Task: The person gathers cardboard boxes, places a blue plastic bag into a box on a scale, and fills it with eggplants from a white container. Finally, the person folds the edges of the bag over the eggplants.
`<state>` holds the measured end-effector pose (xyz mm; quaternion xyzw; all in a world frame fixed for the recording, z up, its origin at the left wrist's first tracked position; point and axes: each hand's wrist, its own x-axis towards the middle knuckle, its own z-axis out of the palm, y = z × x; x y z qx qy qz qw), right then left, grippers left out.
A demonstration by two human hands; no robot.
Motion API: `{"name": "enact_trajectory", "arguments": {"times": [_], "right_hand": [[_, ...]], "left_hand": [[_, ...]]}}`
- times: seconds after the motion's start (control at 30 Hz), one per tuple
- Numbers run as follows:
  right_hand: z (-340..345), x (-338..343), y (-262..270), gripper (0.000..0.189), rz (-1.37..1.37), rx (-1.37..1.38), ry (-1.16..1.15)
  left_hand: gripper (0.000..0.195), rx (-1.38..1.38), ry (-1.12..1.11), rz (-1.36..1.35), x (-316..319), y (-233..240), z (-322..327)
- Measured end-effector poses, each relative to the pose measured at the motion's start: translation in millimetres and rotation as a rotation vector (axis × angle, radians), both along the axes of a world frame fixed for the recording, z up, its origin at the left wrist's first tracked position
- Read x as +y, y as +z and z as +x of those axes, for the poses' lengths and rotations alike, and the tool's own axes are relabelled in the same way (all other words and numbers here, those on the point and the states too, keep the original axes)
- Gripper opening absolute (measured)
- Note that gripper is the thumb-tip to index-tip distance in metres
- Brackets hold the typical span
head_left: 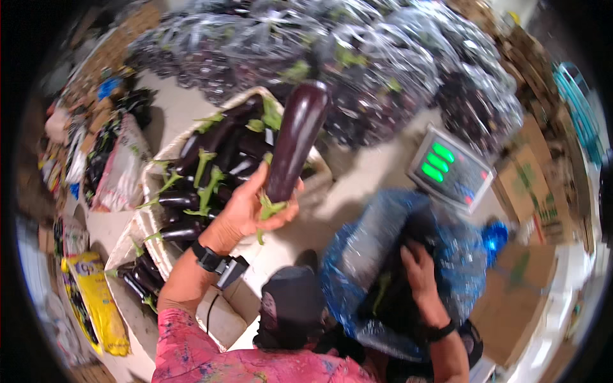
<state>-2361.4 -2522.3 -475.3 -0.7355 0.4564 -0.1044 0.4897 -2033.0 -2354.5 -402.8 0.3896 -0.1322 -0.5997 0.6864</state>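
Note:
My left hand (244, 206) is closed around the stem end of a large, glossy eggplant (299, 129), raised in front of a carton heaped with more eggplants (191, 201). Inside an open blue plastic bag (357, 249), my right hand (419, 268) reaches down over dark eggplants (383, 292); whether its fingers grip one is not plain. A digital scale display (450, 167) with lit green digits stands just beyond the bag.
Clear plastic bags full of eggplants (378, 72) are piled across the far side. A smaller carton of eggplants (115, 249) is at the left, beside a yellow sack (98, 301) and a white sack (122, 167). Cardboard boxes (512, 292) line the right.

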Motion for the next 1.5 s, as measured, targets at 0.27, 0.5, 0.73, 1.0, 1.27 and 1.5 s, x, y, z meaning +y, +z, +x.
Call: {"name": "enact_trajectory", "arguments": {"times": [0.27,0.5,0.73,1.0,1.27,1.5], "right_hand": [[39,-1,145,0.043,0.309,-0.836,0.121],[-28,-4,102,0.034,0.383,-0.479,-0.148],[-26,-16,26,0.04,0.468,0.084,-0.296],[-49,-10,-67,0.072,0.025,0.188,-0.096],[-41,-7,-56,0.069,-0.034,0.354,-0.122],[-37,-3,-39,0.068,0.064,0.261,-0.18]], "left_hand": [[0.059,-0.276,-0.761,0.001,-87,59,-98],[0.043,-1.096,-0.981,-0.151,-85,52,-85],[0.038,-0.714,-0.489,0.253,-5,-10,-4],[0.026,-0.739,-0.027,0.45,51,-73,31],[0.051,-1.3,0.387,0.674,17,-119,99],[0.096,-1.149,0.388,1.115,-66,-133,118]]}}
